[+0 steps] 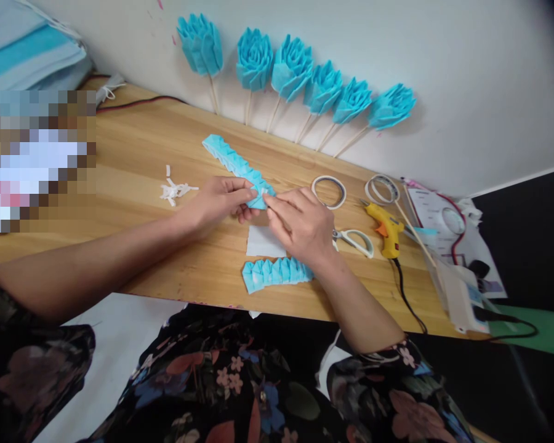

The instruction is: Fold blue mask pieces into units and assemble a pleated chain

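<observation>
A long strip of pleated blue paper (233, 161) lies slanted on the wooden table (133, 147). My left hand (219, 202) pinches the strip's near end, fingers closed on it. My right hand (300, 224) meets it at the same spot, with thumb and forefinger pinched on a small white bit at the strip's end. A second, shorter pleated blue strip (274, 274) lies by the table's front edge under my right wrist. A white sheet (262, 242) lies between the two strips.
Several blue paper roses on sticks (292, 67) lean on the wall. White paper scraps (174, 189) lie left. Two tape rolls (329, 191), scissors (356, 240), a yellow glue gun (385, 227) with its cord, and papers sit right. Blue sheets (25, 49) are stacked far left.
</observation>
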{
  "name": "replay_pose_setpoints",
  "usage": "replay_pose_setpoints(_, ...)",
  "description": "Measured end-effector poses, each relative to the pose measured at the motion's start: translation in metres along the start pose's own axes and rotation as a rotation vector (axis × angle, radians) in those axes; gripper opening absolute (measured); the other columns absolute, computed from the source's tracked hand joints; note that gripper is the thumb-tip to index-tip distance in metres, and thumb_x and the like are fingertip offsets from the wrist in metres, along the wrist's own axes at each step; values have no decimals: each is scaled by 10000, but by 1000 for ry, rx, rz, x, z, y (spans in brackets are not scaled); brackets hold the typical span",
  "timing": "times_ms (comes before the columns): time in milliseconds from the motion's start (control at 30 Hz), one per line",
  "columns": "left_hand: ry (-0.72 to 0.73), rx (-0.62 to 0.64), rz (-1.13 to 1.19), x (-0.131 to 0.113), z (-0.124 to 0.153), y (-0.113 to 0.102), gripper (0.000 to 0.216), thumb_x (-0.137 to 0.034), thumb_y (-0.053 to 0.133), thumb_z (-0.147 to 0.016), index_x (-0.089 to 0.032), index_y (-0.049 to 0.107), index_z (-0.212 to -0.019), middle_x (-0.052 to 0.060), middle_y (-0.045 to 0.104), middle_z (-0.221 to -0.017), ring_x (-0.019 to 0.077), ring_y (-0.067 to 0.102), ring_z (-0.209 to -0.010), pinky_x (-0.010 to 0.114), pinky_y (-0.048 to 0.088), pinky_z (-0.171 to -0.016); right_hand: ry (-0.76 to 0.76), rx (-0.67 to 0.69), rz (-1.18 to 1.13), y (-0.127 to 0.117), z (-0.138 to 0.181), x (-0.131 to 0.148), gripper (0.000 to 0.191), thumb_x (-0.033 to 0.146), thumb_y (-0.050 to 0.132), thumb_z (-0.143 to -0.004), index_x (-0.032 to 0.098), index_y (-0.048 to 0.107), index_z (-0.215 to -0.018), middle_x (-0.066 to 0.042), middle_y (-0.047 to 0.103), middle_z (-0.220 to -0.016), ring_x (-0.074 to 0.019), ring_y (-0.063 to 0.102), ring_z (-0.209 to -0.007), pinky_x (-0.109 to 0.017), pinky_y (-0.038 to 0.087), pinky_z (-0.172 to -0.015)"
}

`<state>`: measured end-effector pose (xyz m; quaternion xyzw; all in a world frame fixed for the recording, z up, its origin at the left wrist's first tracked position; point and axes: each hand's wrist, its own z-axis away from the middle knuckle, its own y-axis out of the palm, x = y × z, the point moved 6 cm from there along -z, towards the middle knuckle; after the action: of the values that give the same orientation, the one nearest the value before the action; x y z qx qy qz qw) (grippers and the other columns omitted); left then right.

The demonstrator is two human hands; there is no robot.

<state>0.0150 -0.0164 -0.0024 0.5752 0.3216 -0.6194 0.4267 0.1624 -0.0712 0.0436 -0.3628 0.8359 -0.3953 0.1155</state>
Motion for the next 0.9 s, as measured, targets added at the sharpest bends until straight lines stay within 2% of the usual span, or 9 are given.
replay_pose_setpoints(67, 3, 31, -66, -2, 0, 1, 180, -250, 642, -895, -148, 657, -749, 31, 669, -675, 109, 589, -583, 229, 503, -599, 117, -25, -137, -3, 0, -9, 220, 200, 555, -990, 203, 748, -1094, -51, 772, -937, -194, 680, -864, -368, 543, -797)
replay_pose_setpoints(167, 9, 60, -170, -6, 2, 3, 191, -240, 629, -900, -150, 650, -733, 15, 648, -649, 104, 589, -580, 221, 500, -607, 372, -19, -362, -2, 3, -27, 229, 269, 535, -1012, 241, 722, -1142, -32, 768, -977, -176, 698, -910, -365, 557, -844)
replay_pose_setpoints(233, 13, 70, -224, -7, 3, 5, 187, -266, 640, -895, -155, 651, -745, 8, 638, -648, 108, 594, -594, 215, 491, -600, 504, 38, -510, 4, 6, -33, 249, 318, 558, -1002, 259, 696, -1201, -28, 767, -1043, -167, 702, -940, -343, 566, -836)
replay_pose_setpoints(300, 23, 85, -268, -8, 5, 7, 185, -304, 662, -880, -161, 652, -763, 8, 649, -678, 117, 607, -628, 214, 489, -605, 571, 122, -629, 12, 8, -33, 298, 336, 610, -964, 270, 673, -1247, -17, 763, -1057, -154, 697, -918, -320, 570, -815)
replay_pose_setpoints(367, 44, 103, -290, -9, 6, 9, 193, -324, 678, -862, -164, 641, -760, 17, 673, -734, 125, 621, -676, 219, 498, -632, 604, 188, -699, 19, 9, -31, 340, 310, 648, -923, 262, 667, -1259, 0, 747, -985, -136, 678, -845, -300, 564, -783)
replay_pose_setpoints(467, 58, 109, -266, -11, 6, 9, 206, -335, 675, -853, -166, 627, -746, 24, 676, -753, 128, 612, -687, 230, 501, -649, 628, 213, -754, 24, 9, -29, 332, 267, 647, -906, 250, 672, -1237, 25, 686, -857, -119, 631, -760, -279, 544, -726)
replay_pose_setpoints(667, 73, 140, -236, -16, 7, 11, 247, -390, 615, -900, -178, 636, -774, 13, 614, -701, 142, 590, -678, 247, 476, -641, 628, 134, -852, 24, 9, -28, 290, 278, 608, -942, 244, 665, -1224, 33, 598, -813, -117, 582, -744, -284, 512, -713)
replay_pose_setpoints(800, 61, 194, -217, -13, 7, 16, 180, -348, 698, -834, -178, 641, -857, 18, 656, -808, 134, 594, -724, 239, 470, -662, 603, 63, -829, 23, 9, -25, 268, 267, 583, -956, 241, 666, -1210, 30, 582, -827, -117, 574, -758, -284, 505, -718)
replay_pose_setpoints(900, 54, 202, -171, -7, 5, 16, 158, -305, 721, -795, -180, 634, -840, 11, 660, -807, 124, 582, -713, 238, 464, -666, 620, 73, -789, 24, 10, -25, 286, 271, 581, -955, 245, 661, -1228, 26, 602, -846, -118, 588, -771, -286, 519, -744)
